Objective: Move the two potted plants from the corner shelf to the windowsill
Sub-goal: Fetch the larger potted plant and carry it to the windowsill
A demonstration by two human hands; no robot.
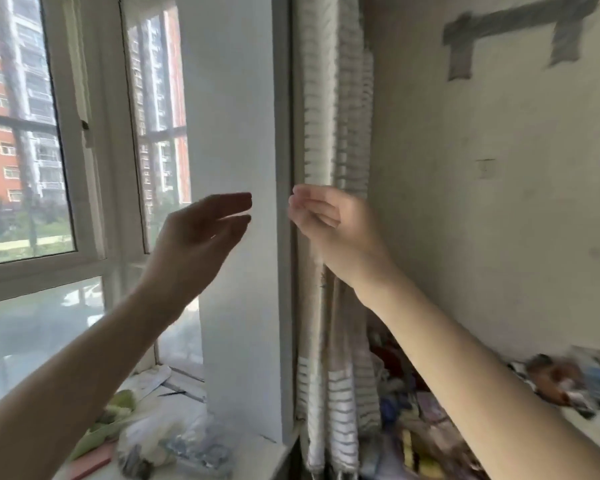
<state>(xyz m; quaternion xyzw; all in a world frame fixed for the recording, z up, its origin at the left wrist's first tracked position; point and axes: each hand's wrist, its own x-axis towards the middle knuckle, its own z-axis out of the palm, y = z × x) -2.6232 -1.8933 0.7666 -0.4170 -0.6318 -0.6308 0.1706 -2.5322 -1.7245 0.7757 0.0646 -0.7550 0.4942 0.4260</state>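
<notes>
Neither potted plant nor corner shelf appears anywhere as both of a person's bare hands rise, empty, before a white pillar (238, 168) at a sunlit window. Left hand (201, 233) is loosely open, fingers extended and nearly together, thumb just beneath them, pointing toward the pillar. Right hand (326, 220) is half-curled, fingers bent over the palm, gripping nothing, level with a striped curtain (336, 133) that hangs just beside the pillar. The two hands sit close together at the same height, so neither is evidently nearer the plants. Below the left arm lies the windowsill (187, 386), already scattered with plastic bags (174, 441); it runs away to the left along the glass. Judging from this view, the plants lie out of frame, and the person must turn to find them.
</notes>
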